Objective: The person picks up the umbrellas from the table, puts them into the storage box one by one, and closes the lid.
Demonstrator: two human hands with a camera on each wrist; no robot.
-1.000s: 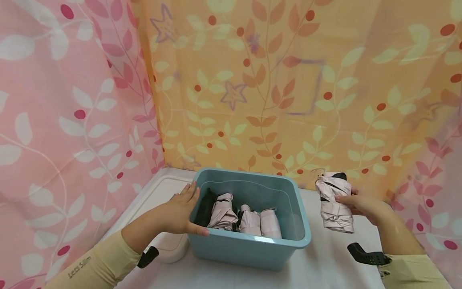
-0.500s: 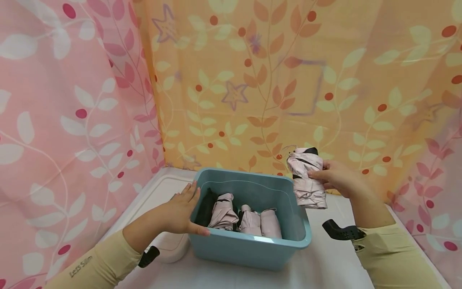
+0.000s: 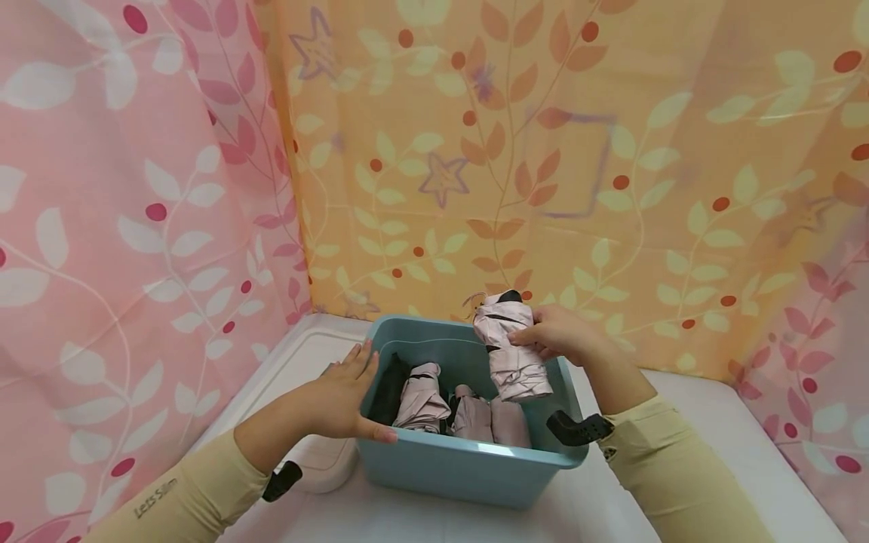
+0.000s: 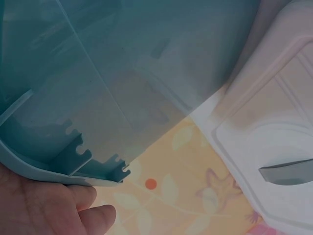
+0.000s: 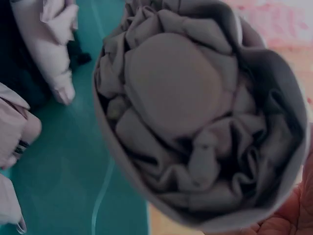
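A folded pale-pink umbrella point(image 3: 517, 366) is in my right hand point(image 3: 570, 335), which pinches its side between thumb and fingers. It hangs upright, slightly tilted, over the right part of a blue plastic bin point(image 3: 462, 473). Its round handle end point(image 5: 171, 85) fills most of the right wrist view. My left hand point(image 3: 333, 396) rests spread on the bin's left front corner, thumb over the front rim. Inside the bin stand a dark folded umbrella point(image 3: 388, 394) at the left, then a pink umbrella point(image 3: 417, 401), another pink one point(image 3: 473, 416) and a smooth pink bundle point(image 3: 511, 424).
A white lid point(image 3: 319, 343) with a grey handle point(image 4: 288, 172) lies on the white-covered table point(image 3: 645, 460), left of the bin. Patterned yellow cloth point(image 3: 509, 188) hangs behind, and pink cloth point(image 3: 136, 226) hangs at the left.
My right hand has carried the umbrella leftward, from beside the bin's right side, up past its rim and over its opening. The left hand has stayed on the corner.
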